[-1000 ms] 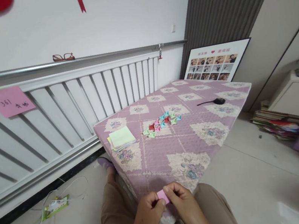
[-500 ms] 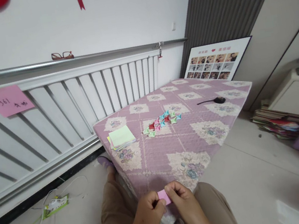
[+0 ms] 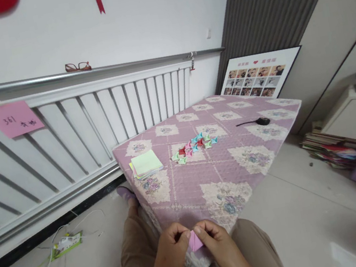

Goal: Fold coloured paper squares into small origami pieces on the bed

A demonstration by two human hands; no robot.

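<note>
Between my two hands is a small piece of folded pink paper (image 3: pixel 195 241), held over the near corner of the table. My left hand (image 3: pixel 173 248) pinches its upper left part between thumb and fingers. On the other side my right hand (image 3: pixel 216 242) grips the upper right, thumb lying on top. A slanting crease or edge shows on the paper's face. Several small folded paper pieces (image 3: pixel 194 148) in green, pink, red and blue lie grouped further up the table. To their left rests a stack of square paper sheets (image 3: pixel 146 164), light green on top.
A patterned purple cloth covers the table (image 3: pixel 190 186). On its far right lies a black long-handled object (image 3: pixel 262 121). A white radiator (image 3: pixel 119 111) borders the left side, with glasses (image 3: pixel 78 67) on the pipe above. A power strip (image 3: pixel 67 245) with cables sits on the floor.
The pink paper has gone from a flat strip to a more pointed shape with a slanting edge showing. Both hands have shifted slightly, fingertips now closer together at its top.
</note>
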